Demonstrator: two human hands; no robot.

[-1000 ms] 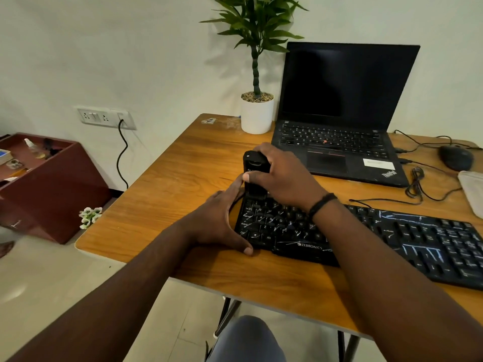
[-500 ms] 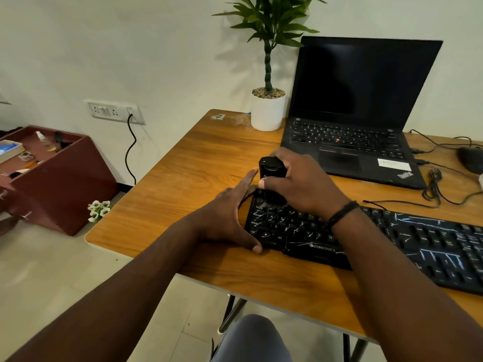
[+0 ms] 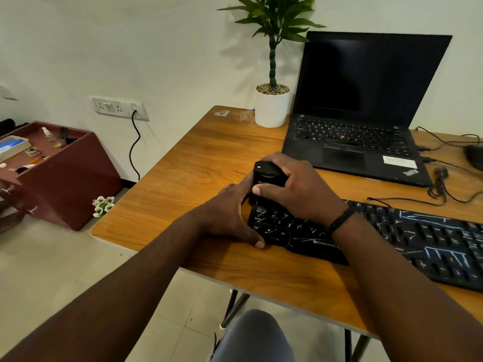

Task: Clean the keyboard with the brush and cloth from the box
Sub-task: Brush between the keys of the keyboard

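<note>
A black keyboard (image 3: 423, 239) with white scuff marks lies along the front of the wooden desk (image 3: 188, 178). My right hand (image 3: 298, 189) grips a black brush block (image 3: 266, 175) and holds it down on the keyboard's far left corner. My left hand (image 3: 230, 218) rests against the keyboard's left end, thumb along its front corner, fingers touching the brush. The brush's bristles are hidden under the block. A dark red box (image 3: 60, 173) stands on the floor at the left with small items inside. No cloth is visible on the desk.
An open black laptop (image 3: 360, 121) sits behind the keyboard, a white potted plant (image 3: 271, 105) to its left. Cables (image 3: 441, 184) and a mouse (image 3: 474, 155) lie at the right. A wall socket with a black cord (image 3: 134, 147) is left of the desk.
The view has swung a little to the left, so the desk things sit further right in the frame. Both hands and the brush stay at the keyboard's left end.
</note>
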